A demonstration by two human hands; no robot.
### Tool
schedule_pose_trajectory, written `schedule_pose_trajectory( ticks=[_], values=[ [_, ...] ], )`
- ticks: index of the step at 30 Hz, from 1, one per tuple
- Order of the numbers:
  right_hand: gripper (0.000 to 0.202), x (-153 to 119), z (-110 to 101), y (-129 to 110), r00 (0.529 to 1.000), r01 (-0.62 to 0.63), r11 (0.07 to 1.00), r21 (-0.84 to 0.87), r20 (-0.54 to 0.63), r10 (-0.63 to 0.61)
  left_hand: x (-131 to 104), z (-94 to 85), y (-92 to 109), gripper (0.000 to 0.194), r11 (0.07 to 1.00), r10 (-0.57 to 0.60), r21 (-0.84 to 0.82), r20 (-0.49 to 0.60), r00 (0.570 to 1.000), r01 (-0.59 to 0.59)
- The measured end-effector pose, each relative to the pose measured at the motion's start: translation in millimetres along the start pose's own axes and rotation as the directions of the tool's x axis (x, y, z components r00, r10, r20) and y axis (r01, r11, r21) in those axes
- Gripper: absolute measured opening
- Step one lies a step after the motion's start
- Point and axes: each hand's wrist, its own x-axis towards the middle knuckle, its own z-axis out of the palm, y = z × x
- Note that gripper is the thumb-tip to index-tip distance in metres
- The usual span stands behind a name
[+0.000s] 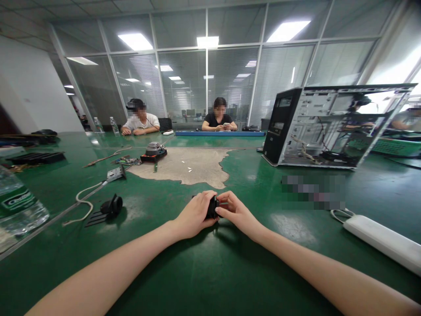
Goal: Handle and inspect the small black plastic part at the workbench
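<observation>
Between my two hands, low over the green table (197, 276), is a small black part (212, 208), mostly covered by fingers; its kind cannot be made out. My left hand (196, 214) wraps over it from the left, closed around it. From the right, my right hand (235, 210) grips its edge with thumb and bent fingertips. Left of my hands lies another black plastic piece (113, 206) with a round end and flat slats. Behind that piece sits a small metal bracket (115, 174), and a pale cable (86, 202) curves nearby.
An open computer case (279, 125) stands at the right, with a white power strip (381, 239) in front. A fan-like black and red part (154, 151) sits on a worn patch (204, 164). A water bottle (19, 206) is at left. Two people sit across the table.
</observation>
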Motion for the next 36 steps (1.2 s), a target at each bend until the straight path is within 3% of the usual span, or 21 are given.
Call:
schedule_pose_trajectory(
  ticks=[17, 24, 30, 36],
  values=[
    [0.030, -1.6, 3.3, -1.2, 1.000, 0.017, 1.000, -0.013, 0.002, -0.017, -0.9, -1.3, -0.9, 0.063, 1.000, 0.004, -0.007, 0.018, 1.000, -0.004],
    [0.032, -3.0, -6.0, -7.0, 0.991, -0.068, 0.997, -0.048, -0.115, 0.062, -1.3, -1.0, -1.2, 0.058, 1.000, -0.014, -0.014, -0.009, 1.000, 0.014],
    [0.035, 6.7, -2.0, -5.2, 0.993, -0.115, 0.993, -0.005, -0.024, 0.115, -2.3, -1.2, 1.0, 0.057, 1.000, -0.014, 0.009, 0.003, 1.000, 0.014],
    [0.032, 10.9, -2.1, -0.8, 0.994, -0.107, 0.994, -0.024, -0.009, 0.107, -2.2, -0.7, 1.6, 0.058, 0.999, -0.025, 0.031, 0.013, 1.000, 0.024]
  ],
)
